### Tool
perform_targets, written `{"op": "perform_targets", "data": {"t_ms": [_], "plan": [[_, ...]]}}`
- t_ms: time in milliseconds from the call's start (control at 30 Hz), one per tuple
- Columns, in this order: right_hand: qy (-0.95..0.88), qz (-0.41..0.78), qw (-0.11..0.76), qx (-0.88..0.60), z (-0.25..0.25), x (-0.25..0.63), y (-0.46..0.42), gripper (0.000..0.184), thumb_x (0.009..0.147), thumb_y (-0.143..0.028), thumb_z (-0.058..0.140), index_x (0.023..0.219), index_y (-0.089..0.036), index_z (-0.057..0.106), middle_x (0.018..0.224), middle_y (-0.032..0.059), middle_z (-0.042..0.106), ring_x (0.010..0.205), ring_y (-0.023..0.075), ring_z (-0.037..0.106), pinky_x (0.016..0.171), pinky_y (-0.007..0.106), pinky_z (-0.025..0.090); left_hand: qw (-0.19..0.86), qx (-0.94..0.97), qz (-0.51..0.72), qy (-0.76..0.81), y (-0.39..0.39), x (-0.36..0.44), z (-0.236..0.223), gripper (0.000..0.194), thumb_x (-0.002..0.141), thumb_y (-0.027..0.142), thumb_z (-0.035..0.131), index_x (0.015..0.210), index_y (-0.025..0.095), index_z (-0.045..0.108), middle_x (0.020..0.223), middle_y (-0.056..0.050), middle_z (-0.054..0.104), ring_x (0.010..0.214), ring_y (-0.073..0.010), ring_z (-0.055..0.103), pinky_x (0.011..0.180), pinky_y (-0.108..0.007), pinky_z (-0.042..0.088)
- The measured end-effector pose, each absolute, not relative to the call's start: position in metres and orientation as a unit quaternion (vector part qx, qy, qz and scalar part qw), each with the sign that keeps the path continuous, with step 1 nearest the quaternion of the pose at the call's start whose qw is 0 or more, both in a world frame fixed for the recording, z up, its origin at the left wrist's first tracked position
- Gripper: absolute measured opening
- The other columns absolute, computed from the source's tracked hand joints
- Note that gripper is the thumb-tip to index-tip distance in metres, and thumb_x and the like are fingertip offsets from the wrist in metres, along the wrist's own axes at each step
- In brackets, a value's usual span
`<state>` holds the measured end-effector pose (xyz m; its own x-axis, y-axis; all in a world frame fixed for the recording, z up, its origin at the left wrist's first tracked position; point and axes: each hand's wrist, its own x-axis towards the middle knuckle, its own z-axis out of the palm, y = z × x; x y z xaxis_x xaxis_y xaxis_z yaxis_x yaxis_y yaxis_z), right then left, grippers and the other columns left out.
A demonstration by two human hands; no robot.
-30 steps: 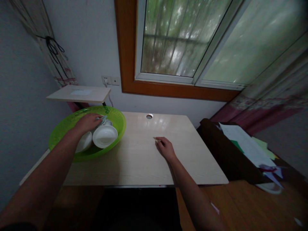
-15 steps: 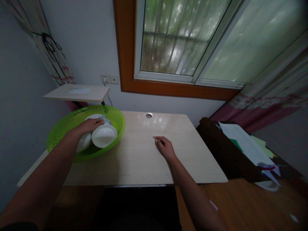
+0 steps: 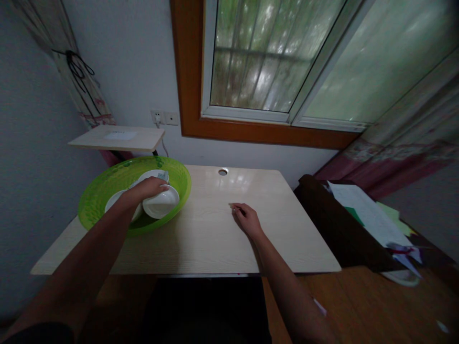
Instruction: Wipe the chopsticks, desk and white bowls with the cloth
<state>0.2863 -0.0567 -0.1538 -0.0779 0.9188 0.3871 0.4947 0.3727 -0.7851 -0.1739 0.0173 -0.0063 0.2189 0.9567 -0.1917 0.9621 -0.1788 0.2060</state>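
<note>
Inside the large green plastic basket (image 3: 89,200) on the left of the table, my left hand (image 3: 152,187) is closed on the rim of a white bowl (image 3: 162,203), its thumb over the near edge. Another white bowl (image 3: 114,198) lies partly behind my wrist. A further white dish (image 3: 147,175) shows at the back, with a small greyish translucent piece (image 3: 163,176) by my fingers. My right hand (image 3: 247,220) rests on the tabletop with its fingers curled together. Whatever those fingers may hold is too small to make out.
The pale wooden table (image 3: 215,243) has a round cable hole (image 3: 223,172) near its back edge. A small raised shelf (image 3: 143,138) stands behind the basket. To the right is a dark brown piece of furniture (image 3: 322,224) with papers (image 3: 369,215) on it.
My left hand has shifted right and down, from the greyish piece onto the rim of the front white bowl. The basket sits slightly further right in view. My right hand stays put.
</note>
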Motion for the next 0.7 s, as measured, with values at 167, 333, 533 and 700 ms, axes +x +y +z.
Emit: {"op": "perform_targets", "data": {"t_ms": [167, 333, 533, 700], "plan": [[-0.696, 0.241, 0.446, -0.508, -0.153, 0.286, -0.057, 0.034, 0.103, -0.042, 0.061, 0.116, -0.025, 0.087, 0.117, 0.0110, 0.086, 0.108, 0.0293, 0.080, 0.102, 0.047, 0.064, 0.135, 0.767, -0.027, 0.626, 0.021, -0.162, -0.005, 0.041, 0.105, 0.042, 0.057, 0.125, 0.022, 0.086, 0.134, -0.014, 0.084, 0.130, -0.0342, 0.074, 0.114, -0.042, 0.053], [-0.696, 0.251, 0.437, -0.512, -0.150, 0.285, -0.058, 0.035, 0.103, -0.044, 0.061, 0.118, -0.027, 0.087, 0.117, 0.0103, 0.086, 0.109, 0.0302, 0.081, 0.102, 0.048, 0.063, 0.137, 0.777, -0.023, 0.614, 0.019, -0.148, -0.007, 0.037, 0.105, 0.043, 0.060, 0.119, 0.024, 0.087, 0.126, -0.014, 0.085, 0.127, -0.0349, 0.074, 0.111, -0.042, 0.054], [-0.672, 0.287, 0.444, -0.519, -0.142, 0.281, -0.059, 0.038, 0.101, -0.051, 0.063, 0.115, -0.026, 0.087, 0.113, 0.0105, 0.087, 0.107, 0.0309, 0.080, 0.104, 0.049, 0.062, 0.138, 0.801, -0.033, 0.582, 0.018, -0.117, -0.004, 0.040, 0.110, 0.042, 0.055, 0.120, 0.020, 0.087, 0.133, -0.016, 0.084, 0.124, -0.0328, 0.076, 0.107, -0.039, 0.053], [-0.601, 0.364, 0.471, -0.533, -0.134, 0.271, -0.054, 0.050, 0.094, -0.067, 0.070, 0.114, -0.024, 0.086, 0.109, 0.0118, 0.086, 0.096, 0.0286, 0.079, 0.099, 0.048, 0.063, 0.148, 0.814, -0.036, 0.561, 0.022, -0.092, -0.007, 0.037, 0.109, 0.037, 0.057, 0.121, 0.020, 0.088, 0.135, -0.016, 0.083, 0.128, -0.0315, 0.076, 0.108, -0.037, 0.052]]}}
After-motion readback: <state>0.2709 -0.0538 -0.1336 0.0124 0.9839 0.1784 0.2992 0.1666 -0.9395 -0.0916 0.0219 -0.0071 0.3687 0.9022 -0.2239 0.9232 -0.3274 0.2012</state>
